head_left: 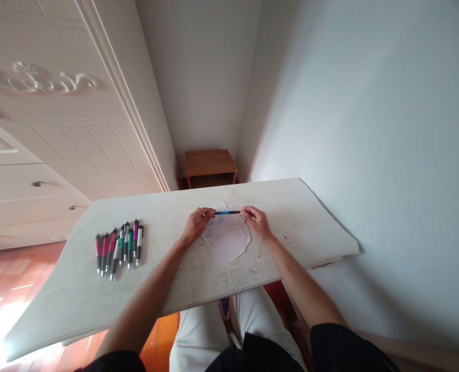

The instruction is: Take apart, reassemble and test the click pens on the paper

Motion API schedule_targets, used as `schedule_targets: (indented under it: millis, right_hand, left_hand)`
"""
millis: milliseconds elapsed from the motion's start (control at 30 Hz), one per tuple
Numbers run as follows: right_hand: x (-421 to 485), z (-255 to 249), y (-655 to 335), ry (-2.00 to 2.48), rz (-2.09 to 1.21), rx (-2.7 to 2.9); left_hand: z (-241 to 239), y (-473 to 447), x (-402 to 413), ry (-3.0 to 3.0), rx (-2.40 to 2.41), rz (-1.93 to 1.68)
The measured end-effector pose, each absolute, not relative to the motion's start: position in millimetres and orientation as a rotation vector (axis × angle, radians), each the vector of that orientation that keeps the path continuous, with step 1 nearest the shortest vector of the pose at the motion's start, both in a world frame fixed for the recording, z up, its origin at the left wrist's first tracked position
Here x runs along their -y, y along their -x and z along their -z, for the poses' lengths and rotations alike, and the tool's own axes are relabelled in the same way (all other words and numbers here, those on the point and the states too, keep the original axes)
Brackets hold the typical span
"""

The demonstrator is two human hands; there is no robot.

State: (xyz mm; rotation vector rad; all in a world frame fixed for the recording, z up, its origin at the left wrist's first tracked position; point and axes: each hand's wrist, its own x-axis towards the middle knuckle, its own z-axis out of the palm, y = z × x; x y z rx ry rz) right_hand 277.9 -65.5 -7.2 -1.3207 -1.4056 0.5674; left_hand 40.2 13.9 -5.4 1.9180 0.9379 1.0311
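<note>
A blue and black pen [227, 212] is held level between my two hands, above the paper. My left hand [198, 223] pinches its blue end, while my right hand [256, 221] grips the dark end between thumb and fingers. Beneath the pen lies a sheet of paper [226, 247] with torn or uneven edges and blue handwriting in its upper part. Left of my left arm, several pens [120, 249] with magenta, green, white and purple barrels lie side by side in a loose row.
The white table [167, 212] has stains and small dark specks. Beyond its far edge stands a low brown wooden stand [210, 162]. A cream cabinet [70, 103] rises at the left, and a pale wall [369, 129] borders the right side.
</note>
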Motion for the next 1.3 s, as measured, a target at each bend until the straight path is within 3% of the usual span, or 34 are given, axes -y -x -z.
schedule_targets:
  millis: [1300]
  right_hand:
    - [64.1, 10.4, -272.8, 1.340, -0.503, 1.458]
  left_hand:
    - [1.8, -42.8, -12.2, -1.714, -0.963, -1.137]
